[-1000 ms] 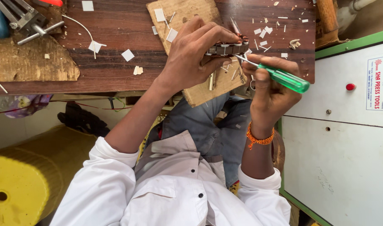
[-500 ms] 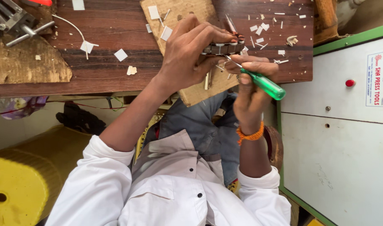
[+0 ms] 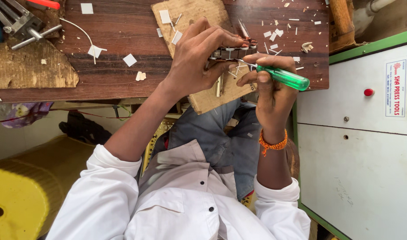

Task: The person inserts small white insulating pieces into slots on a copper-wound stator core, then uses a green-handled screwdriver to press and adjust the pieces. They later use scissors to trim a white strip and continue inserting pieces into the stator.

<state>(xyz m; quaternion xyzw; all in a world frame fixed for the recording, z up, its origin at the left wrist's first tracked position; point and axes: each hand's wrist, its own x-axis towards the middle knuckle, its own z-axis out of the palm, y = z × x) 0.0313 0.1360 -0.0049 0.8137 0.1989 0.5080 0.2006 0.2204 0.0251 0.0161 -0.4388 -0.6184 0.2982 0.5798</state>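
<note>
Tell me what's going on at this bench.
A person in a white shirt works over a dark wooden bench. The left hand grips a small dark metal part above a scrap of board. The right hand holds a green-handled screwdriver, its tip set against that part. White chips litter the bench.

Both forearms are reaching forward, the left hand (image 3: 199, 62) curling its fingers in a pinch, the right hand (image 3: 270, 86) gripping closed.

Dark wooden bench (image 3: 123, 53) carries a board (image 3: 185, 13) (worn), paper scraps (image 3: 129, 59).
</note>
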